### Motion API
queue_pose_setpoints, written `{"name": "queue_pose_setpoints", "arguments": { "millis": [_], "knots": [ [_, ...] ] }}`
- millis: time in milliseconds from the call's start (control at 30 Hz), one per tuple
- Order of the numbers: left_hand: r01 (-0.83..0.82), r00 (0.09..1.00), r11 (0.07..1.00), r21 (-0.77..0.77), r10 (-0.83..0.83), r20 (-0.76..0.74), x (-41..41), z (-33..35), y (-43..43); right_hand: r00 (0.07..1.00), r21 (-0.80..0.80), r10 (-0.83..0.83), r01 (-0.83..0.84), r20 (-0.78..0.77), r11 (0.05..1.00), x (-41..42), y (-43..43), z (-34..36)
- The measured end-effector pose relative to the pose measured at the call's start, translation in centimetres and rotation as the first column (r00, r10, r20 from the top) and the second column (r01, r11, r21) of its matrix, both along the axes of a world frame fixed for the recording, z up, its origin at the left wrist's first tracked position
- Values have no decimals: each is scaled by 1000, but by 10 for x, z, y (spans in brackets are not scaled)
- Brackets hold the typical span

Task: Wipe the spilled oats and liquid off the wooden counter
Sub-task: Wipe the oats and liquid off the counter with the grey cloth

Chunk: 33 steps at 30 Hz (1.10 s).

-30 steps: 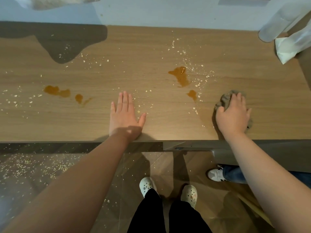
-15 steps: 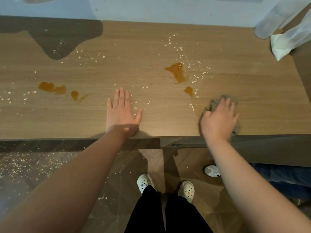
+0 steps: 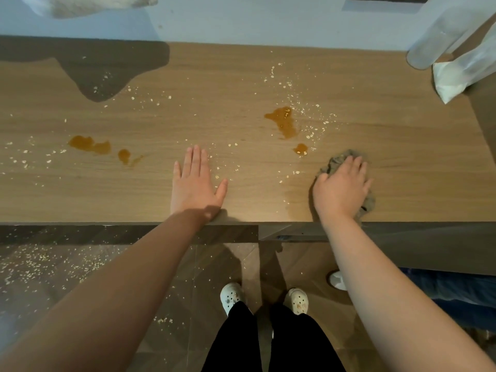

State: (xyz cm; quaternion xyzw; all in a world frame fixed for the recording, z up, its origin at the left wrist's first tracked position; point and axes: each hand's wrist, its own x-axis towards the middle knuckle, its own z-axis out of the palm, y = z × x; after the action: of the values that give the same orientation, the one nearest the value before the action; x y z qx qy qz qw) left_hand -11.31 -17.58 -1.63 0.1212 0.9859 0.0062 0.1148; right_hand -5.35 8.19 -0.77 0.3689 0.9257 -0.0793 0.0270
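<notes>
The wooden counter (image 3: 402, 146) carries brown liquid puddles: one at centre right (image 3: 283, 122) with a small drop (image 3: 300, 149) below it, and others at the left (image 3: 90, 144). Oat flakes (image 3: 311, 122) lie scattered around them. My right hand (image 3: 341, 189) presses flat on a grey cloth (image 3: 336, 161) near the front edge, just right of the small drop. A damp smear (image 3: 298, 202) shows left of the cloth. My left hand (image 3: 194, 183) rests flat on the counter, fingers straight, holding nothing.
White plastic bags (image 3: 453, 57) hang over the counter's back right corner. A dark shadow (image 3: 99, 73) covers the back left. Oats lie strewn on the floor (image 3: 35, 264) below. Another person's white shoe (image 3: 336, 280) and jeans show at the right under the counter.
My right hand slid the cloth left along the front edge, then a little forward toward the small drop. My left hand has stayed put.
</notes>
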Motion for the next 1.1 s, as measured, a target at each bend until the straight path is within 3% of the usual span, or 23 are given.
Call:
{"name": "queue_pose_setpoints", "arguments": {
  "millis": [133, 267, 400, 600, 800, 967, 1033, 1100],
  "knots": [
    [-18, 1000, 999, 46, 18, 12, 0, 2, 0, 970, 0, 243, -243, 31, 970, 7, 12, 1],
    [54, 999, 994, 92, -54, -10, -13, 10, 18, 995, -1, 92, -92, -28, 996, 3, 59, 1],
    [67, 997, 990, 128, -60, -58, -45, 14, 52, 998, -30, 13, -14, -58, 999, -59, 73, 2],
    [-38, 999, 996, 77, 41, -36, -79, 11, 99, 947, 18, 320, -320, -21, 947, -60, 89, -3],
    [-43, 998, 999, 2, 43, -48, -90, -1, 114, 994, 9, 107, -107, -34, 994, -110, 134, -4],
    [-65, 998, 998, -19, 65, -15, -92, -2, 115, 865, 4, 501, -501, -20, 866, -102, 120, -3],
    [-53, 999, 998, -24, 52, -7, -93, -2, 115, 890, -3, 455, -455, -29, 890, -98, 136, -1],
    [-41, 999, 999, -7, 41, -12, -93, -2, 114, 960, 22, 277, -277, -41, 961, -113, 154, -2]
  ]
}}
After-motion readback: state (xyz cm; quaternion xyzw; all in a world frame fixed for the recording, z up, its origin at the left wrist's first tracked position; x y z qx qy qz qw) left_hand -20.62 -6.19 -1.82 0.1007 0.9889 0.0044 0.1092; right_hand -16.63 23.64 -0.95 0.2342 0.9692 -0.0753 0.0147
